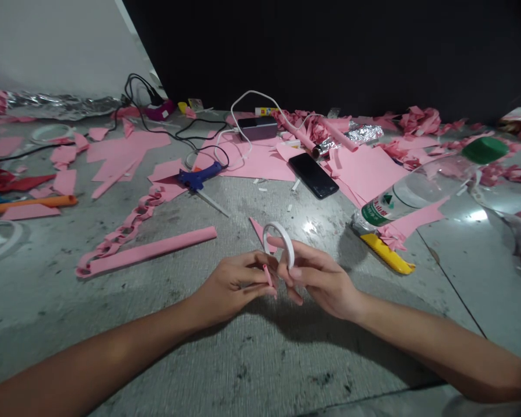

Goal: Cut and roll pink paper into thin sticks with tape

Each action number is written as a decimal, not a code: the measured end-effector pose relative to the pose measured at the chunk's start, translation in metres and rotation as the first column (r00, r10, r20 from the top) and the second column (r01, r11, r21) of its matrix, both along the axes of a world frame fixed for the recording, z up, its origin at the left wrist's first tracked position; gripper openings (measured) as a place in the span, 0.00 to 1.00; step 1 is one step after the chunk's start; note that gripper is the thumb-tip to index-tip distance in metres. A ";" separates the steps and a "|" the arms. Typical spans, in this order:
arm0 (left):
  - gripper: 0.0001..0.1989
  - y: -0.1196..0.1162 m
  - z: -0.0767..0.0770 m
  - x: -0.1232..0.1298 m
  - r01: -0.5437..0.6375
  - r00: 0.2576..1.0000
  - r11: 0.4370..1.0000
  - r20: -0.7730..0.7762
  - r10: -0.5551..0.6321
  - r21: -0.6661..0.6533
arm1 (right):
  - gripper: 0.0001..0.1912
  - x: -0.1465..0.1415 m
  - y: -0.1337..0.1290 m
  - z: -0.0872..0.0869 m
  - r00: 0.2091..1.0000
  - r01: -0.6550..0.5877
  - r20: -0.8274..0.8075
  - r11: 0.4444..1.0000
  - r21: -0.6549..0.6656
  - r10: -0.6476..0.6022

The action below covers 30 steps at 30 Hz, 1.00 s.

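Note:
In the middle of the head view, my left hand [238, 284] pinches a small folded or rolled piece of pink paper [267, 275] between thumb and fingers. Close beside it, my right hand [319, 275] grips a narrow roll of white tape [290, 246], held upright, with a finger through the ring. Whether a length of tape runs between the hands is too small to tell. Just behind the tape roll a pointed pink paper scrap [257, 230] lies on the grey surface. To the left rests a pink paper chain [128, 226] beside a long pink paper strip [156, 250].
A blue glue gun [200, 175] and a black phone [314, 175] lie farther back. At right a plastic bottle [417, 188] lies tilted near a yellow cutter [388, 255]. Behind are a power bank [257, 128], cables, pink paper sheets [369, 168] and crumpled foil [364, 134].

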<state>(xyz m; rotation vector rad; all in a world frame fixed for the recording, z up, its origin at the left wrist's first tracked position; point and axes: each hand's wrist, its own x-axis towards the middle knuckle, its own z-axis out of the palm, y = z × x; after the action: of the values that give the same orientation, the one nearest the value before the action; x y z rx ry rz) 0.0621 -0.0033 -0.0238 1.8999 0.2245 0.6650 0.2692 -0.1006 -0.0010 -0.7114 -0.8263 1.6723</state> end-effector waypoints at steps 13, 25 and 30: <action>0.06 -0.002 0.002 0.001 0.033 0.999 0.992 0.014 -0.032 -0.123 | 0.25 0.000 0.000 -0.002 0.998 -0.002 0.062 1.000 0.015 0.001; 0.06 0.000 0.006 0.002 0.020 1.000 0.999 0.004 -0.020 -0.043 | 0.27 0.001 0.000 -0.003 0.997 0.007 0.072 0.999 0.032 -0.009; 0.05 0.000 0.004 0.002 0.022 1.000 0.999 0.023 -0.021 -0.032 | 0.24 -0.001 0.000 -0.004 0.998 0.007 0.062 0.999 0.050 -0.010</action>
<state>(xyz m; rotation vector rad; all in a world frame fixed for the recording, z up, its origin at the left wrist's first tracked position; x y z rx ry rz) 0.0636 -0.0036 -0.0203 1.8606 0.1994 0.6644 0.2686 -0.1002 -0.0047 -0.7347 -0.9046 1.6238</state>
